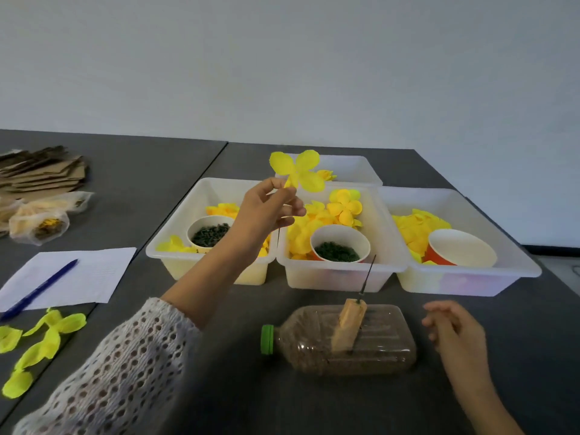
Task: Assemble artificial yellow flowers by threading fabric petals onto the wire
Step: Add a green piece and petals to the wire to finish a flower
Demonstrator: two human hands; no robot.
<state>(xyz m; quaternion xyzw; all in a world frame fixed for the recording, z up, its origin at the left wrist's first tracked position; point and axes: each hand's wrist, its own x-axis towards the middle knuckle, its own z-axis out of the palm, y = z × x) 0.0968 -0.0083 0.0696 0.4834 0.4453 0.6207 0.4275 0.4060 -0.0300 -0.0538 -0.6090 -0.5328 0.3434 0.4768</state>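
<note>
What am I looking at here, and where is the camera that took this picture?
No machine here: a person wears a camera on the head, looking down at both hands. The left hand pinches a yellow fabric flower on a thin wire. The right hand hangs open, holding nothing. On the dark table stand white plastic bins of yellow petals, with paper cups of small dark pieces. In front lies a plastic bottle carrying a wooden block with a spike. At left: paper and a blue pen.

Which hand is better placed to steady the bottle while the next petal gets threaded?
Right, probably. The right hand hovers open and empty beside the bottle, while the left hand is raised, pinching the petal piece.
</note>
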